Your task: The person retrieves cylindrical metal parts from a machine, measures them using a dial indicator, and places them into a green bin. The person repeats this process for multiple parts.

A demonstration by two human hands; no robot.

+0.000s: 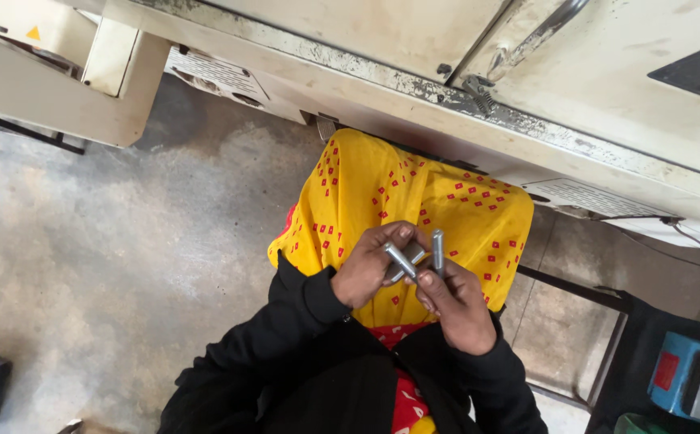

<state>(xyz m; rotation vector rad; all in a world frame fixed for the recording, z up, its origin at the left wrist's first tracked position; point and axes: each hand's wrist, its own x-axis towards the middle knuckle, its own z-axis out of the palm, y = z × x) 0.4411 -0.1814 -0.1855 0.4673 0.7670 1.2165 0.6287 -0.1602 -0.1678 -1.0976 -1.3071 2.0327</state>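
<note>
The single head camera is looking straight down from close above at the hands [414,277], with the machine [478,88] lying toward twelve o'clock, floor [125,241] at nine

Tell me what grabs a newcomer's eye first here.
The yellow cloth with red dots, at centre, stands out against the grey floor. Just below it, the left hand and right hand hold short metal rods. A worn cream machine spans the top.
</note>
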